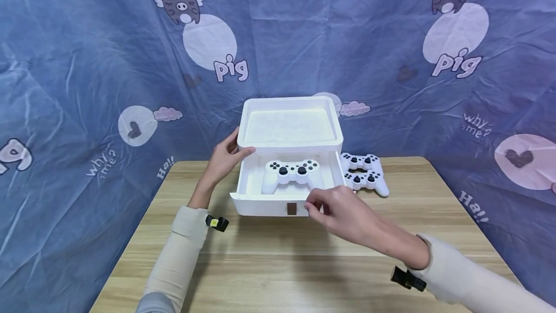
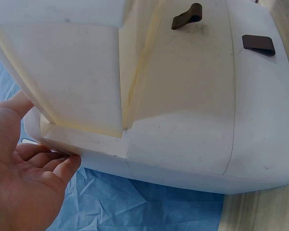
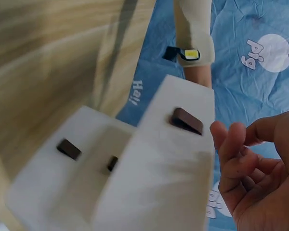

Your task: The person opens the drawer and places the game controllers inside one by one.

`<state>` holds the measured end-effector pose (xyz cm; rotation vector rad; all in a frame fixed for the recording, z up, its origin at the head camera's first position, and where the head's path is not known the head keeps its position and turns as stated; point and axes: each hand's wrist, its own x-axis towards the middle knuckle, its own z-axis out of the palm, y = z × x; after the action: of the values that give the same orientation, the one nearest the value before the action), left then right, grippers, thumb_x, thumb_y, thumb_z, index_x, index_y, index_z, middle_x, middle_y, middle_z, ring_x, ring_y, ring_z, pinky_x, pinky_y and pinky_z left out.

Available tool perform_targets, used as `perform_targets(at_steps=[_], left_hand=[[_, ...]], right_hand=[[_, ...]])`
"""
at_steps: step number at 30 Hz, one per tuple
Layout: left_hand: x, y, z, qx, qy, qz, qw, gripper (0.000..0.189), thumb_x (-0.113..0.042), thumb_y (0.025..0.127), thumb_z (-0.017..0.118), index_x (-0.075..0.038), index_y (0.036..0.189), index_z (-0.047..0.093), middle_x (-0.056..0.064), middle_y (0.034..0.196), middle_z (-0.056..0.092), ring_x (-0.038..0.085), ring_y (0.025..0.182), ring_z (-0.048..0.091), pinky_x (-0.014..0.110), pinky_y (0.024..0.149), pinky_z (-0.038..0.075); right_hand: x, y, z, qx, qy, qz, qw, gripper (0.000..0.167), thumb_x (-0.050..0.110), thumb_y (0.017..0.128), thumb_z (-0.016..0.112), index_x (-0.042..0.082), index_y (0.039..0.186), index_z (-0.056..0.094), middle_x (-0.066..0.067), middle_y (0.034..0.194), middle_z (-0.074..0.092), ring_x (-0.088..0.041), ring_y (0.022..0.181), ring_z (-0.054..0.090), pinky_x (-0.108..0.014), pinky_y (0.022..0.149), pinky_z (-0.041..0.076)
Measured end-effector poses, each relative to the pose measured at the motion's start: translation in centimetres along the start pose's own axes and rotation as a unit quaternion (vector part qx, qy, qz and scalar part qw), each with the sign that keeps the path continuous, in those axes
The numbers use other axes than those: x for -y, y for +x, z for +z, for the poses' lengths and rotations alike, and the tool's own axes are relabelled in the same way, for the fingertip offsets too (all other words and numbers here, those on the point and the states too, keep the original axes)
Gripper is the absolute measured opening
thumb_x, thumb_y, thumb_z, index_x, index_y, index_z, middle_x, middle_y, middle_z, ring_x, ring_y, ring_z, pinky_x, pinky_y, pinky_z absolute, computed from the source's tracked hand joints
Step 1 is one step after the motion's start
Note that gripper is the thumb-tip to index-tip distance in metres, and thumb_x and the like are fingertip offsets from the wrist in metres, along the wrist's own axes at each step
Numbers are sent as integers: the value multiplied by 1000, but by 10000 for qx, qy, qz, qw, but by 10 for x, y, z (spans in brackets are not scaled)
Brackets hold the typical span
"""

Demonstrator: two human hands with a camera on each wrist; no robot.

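A white drawer cabinet (image 1: 290, 148) stands on the table, its top drawer (image 1: 260, 205) pulled out. Inside the drawer lies a white game controller (image 1: 292, 174) with black sticks. My left hand (image 1: 227, 157) grips the cabinet's left side, thumb at the front edge below the top tray; in the left wrist view its fingers (image 2: 67, 166) bend against the side wall. By the drawer's front panel, right of the brown pull tab (image 1: 291, 208), is my right hand (image 1: 343, 209). Its fingers are loosely bent and hold nothing; the right wrist view shows them beside the panel's top edge.
Two more white controllers (image 1: 365, 173) lie on the wooden table (image 1: 260, 274), right of the cabinet. Lower drawers with brown pull tabs (image 3: 69, 149) show below the pulled-out one. A blue printed cloth (image 1: 286, 33) hangs behind and at both sides.
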<state>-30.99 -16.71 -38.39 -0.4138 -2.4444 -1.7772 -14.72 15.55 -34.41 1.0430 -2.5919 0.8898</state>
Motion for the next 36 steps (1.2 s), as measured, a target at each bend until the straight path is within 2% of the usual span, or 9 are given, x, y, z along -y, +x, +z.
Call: perform_targets(at_steps=[6, 11, 17, 20, 25, 28, 30, 33, 36], left_hand=[[1, 0, 0, 8, -19, 4, 10000, 97, -40, 94, 84, -16, 170, 29, 7, 173, 35, 23, 158, 38, 39, 128, 39], [4, 0, 0, 36, -39, -39, 10000, 97, -43, 93, 85, -20, 170, 29, 6, 174, 33, 21, 159, 36, 39, 129, 37], [4, 0, -1, 59, -9, -43, 10000, 100, -46, 92, 85, -18, 170, 28, 7, 174, 33, 22, 159, 36, 39, 129, 38], [2, 0, -1, 42, -3, -57, 10000, 102, -47, 91, 85, -18, 170, 28, 7, 174, 33, 23, 159, 36, 39, 128, 38], [1, 0, 0, 30, -4, -76, 10000, 102, -46, 91, 85, -16, 170, 28, 8, 174, 33, 23, 159, 36, 40, 128, 38], [1, -1, 0, 35, 1, -70, 10000, 102, -44, 92, 85, -14, 170, 27, 9, 174, 32, 24, 160, 35, 41, 129, 37], [0, -1, 0, 38, 0, -61, 10000, 102, -43, 92, 85, -13, 170, 27, 9, 174, 32, 25, 160, 35, 41, 129, 37], [0, -1, 0, 36, -20, -59, 10000, 102, -43, 92, 85, -14, 170, 27, 9, 174, 32, 25, 160, 35, 41, 129, 37], [0, -1, 1, 36, -24, -80, 10000, 102, -44, 92, 85, -15, 170, 27, 8, 174, 32, 24, 160, 35, 41, 129, 37]], right_hand=[[-7, -11, 19, 317, 202, 486, 9981, 15, 4, 97, 70, 13, 91, 79, 12, 70, 68, 7, 63, 54, -16, 53, 51], [-14, -16, 34, 384, 373, 730, 9959, 12, 4, 97, 70, 11, 96, 81, 7, 79, 75, 7, 66, 58, -17, 57, 55], [-17, -19, 48, 332, 998, 1090, 9885, 11, 8, 100, 70, 5, 105, 80, -1, 85, 79, 5, 53, 60, -19, 56, 58], [-16, -21, 54, 278, 1496, 1356, 9790, 14, 10, 102, 70, 3, 109, 79, -1, 85, 79, -1, 51, 63, -23, 51, 58], [-12, -23, 63, 116, 2275, 1844, 9561, 16, 11, 103, 68, 1, 114, 75, -5, 87, 80, -16, 54, 69, -32, 42, 56], [-9, -25, 70, 14, 2748, 2126, 9377, 18, 9, 103, 66, -3, 116, 70, -9, 88, 79, -22, 56, 70, -35, 41, 56], [-6, -26, 74, -18, 3115, 2318, 9215, 19, 9, 103, 65, -4, 116, 66, -11, 89, 78, -23, 58, 70, -34, 42, 56], [-3, -26, 77, -31, 3580, 2362, 9034, 18, 12, 106, 64, -5, 113, 62, -15, 89, 77, -22, 57, 70, -32, 43, 56], [-2, -24, 78, -30, 3803, 2218, 8978, 27, 21, 109, 63, -5, 111, 62, -17, 91, 78, -21, 58, 70, -32, 44, 57]])
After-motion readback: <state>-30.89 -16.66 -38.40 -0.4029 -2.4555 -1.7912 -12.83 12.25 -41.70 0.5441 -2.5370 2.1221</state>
